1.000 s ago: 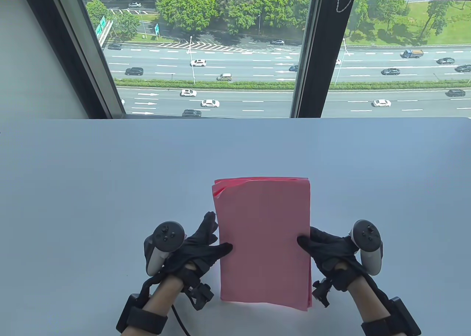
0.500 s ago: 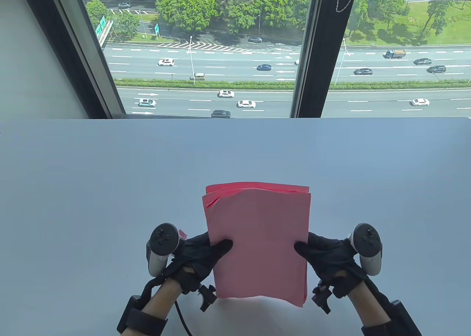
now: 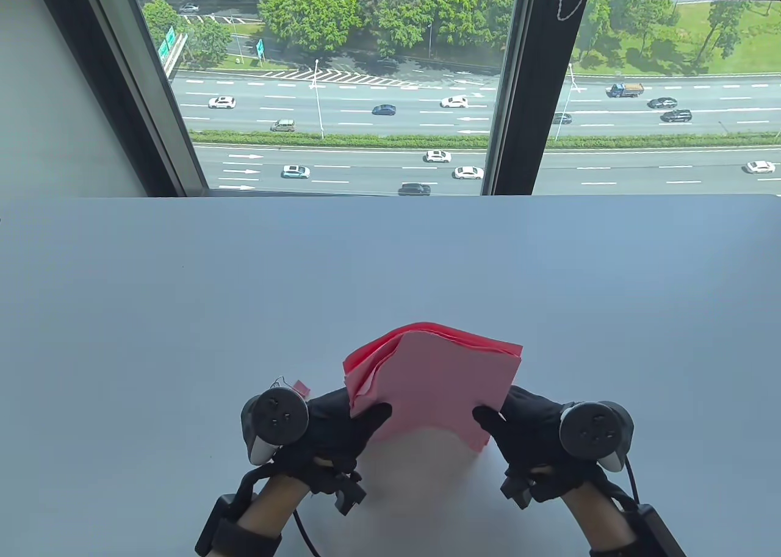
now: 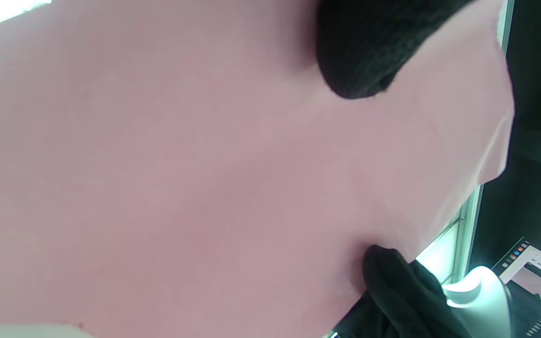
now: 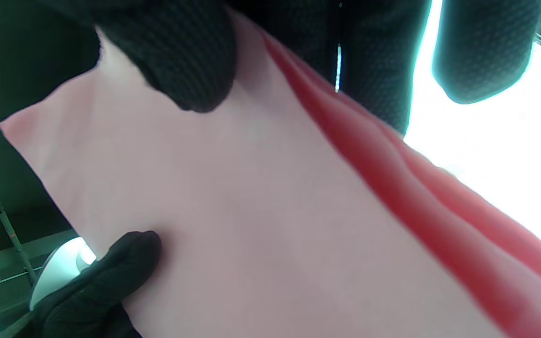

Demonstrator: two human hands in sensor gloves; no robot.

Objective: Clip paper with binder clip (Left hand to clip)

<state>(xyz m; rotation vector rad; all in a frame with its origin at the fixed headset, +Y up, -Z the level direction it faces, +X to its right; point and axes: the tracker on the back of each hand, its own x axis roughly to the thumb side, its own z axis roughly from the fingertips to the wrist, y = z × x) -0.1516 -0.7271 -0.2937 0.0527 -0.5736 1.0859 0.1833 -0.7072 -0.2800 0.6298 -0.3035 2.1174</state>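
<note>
A stack of pink paper [image 3: 439,386] is held between both hands above the white table [image 3: 390,264], clear of the surface. My left hand [image 3: 366,413] grips its left edge, thumb on the near face. My right hand [image 3: 491,418] grips its right edge the same way. Loose sheets fan out at the stack's upper left corner. A small pink binder clip [image 3: 300,388] with a wire handle lies on the table just behind my left hand's tracker. The stack fills the left wrist view [image 4: 181,178] and the right wrist view [image 5: 251,211], with a thumb [image 5: 181,61] pressed on it.
The table's far edge meets a window [image 3: 341,93] with dark frames. The table's shadowed patch under the stack [image 3: 427,459] lies near the front edge. Cables run from both wrists.
The stack stood tall with its lower edge low by the table; now it is lifted and tipped, looking shorter. Both hands rose and turned, trackers facing up. Sheets at the upper left spread apart.
</note>
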